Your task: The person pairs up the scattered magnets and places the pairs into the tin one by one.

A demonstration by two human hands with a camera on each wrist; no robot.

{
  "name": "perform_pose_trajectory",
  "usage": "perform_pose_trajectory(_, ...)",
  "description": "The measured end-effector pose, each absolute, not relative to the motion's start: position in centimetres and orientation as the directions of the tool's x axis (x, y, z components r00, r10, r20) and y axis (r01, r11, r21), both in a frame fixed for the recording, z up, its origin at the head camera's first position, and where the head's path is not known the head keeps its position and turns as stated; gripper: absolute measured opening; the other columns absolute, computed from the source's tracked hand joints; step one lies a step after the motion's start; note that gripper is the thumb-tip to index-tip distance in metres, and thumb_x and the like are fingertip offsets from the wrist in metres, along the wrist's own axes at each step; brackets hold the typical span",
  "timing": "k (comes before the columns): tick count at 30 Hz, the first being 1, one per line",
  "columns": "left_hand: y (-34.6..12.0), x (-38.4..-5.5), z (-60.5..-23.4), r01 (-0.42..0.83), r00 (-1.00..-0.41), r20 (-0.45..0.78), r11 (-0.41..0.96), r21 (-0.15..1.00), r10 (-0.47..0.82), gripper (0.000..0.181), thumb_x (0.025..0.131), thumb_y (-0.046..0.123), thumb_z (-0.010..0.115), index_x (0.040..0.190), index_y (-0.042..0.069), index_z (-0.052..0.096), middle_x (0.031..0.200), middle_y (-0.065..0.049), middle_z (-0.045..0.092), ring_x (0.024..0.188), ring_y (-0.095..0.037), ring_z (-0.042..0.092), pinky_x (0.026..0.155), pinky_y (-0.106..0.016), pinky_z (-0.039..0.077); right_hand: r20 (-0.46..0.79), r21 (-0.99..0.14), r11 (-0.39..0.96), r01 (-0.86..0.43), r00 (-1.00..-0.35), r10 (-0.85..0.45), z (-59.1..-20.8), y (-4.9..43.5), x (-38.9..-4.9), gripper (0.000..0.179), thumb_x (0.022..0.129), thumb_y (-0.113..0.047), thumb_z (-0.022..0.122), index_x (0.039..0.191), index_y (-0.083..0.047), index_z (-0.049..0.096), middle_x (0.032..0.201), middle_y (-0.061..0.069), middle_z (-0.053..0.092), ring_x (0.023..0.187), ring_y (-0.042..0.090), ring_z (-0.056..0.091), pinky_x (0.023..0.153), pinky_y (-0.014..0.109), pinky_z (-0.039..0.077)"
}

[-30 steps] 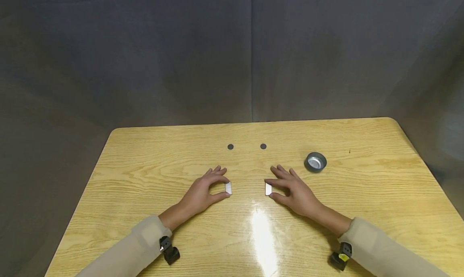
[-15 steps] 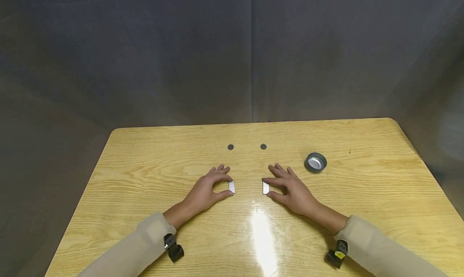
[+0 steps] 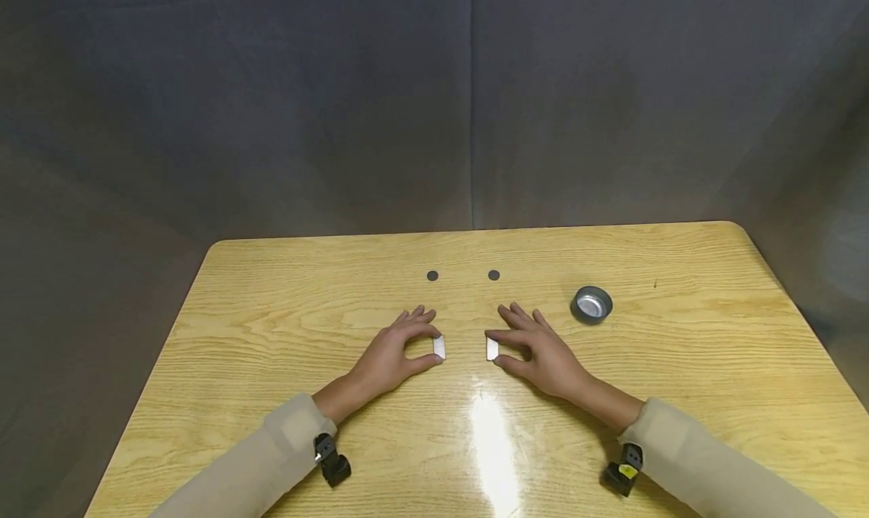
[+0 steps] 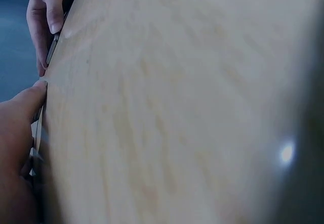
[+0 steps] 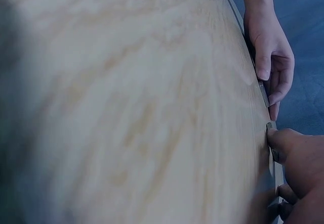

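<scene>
Midway between the counter's left and right edges, well in from its far edge, the left white piece and the right white piece are lying face up, near each other with a gap between. Both are probably handling as light, stiff little slabs; their smooth-looking faces may be offering little grip, so the two short ends are seeming the best place to take hold. Whether they are fragile, the views are not telling.

Each is showing a pale, plain rectangular face, longer toward the far edge than across, with thin dark edging. Whether they are resting on the counter or sitting just above it is staying unclear.

The left hand is pinching its piece end to end, thumb at the near end and index finger at the far one; the right hand is mirroring that hold. On both hands, the gap between thumb and finger is only matching the piece's length, and the other fingers are pointing loosely toward the far edge.

Nearer that edge, two dark discs are lying apart. Toward the right edge, a dark-rimmed bowl is standing with its shiny inside showing.
</scene>
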State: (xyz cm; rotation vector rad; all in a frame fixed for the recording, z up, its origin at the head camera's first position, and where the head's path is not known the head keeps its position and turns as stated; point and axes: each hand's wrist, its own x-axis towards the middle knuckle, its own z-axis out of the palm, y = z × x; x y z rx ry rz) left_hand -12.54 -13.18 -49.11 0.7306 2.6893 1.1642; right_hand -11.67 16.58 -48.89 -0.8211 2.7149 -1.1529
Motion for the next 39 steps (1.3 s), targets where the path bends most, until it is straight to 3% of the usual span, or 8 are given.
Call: perform_pose_trajectory(39, -10.9, -13.6, -48.9, 0.375, -0.876, 0.049, 0.612, 0.697, 0.480, 0.036, 0.091, 0.032, 0.079, 0.121, 0.014, 0.071, 0.155, -0.009, 0.047, 0.150, -0.026, 0.031, 0.124, -0.047, 0.020, 0.159, -0.672, 0.568, -0.475, -0.841, -0.517, -48.9, 15.0, -12.7, 0.042, 0.092, -0.019, 0.078, 0.131, -0.010, 0.070, 0.157, 0.024, 0.039, 0.150, 0.043, 0.026, 0.119, 0.068, 0.009)
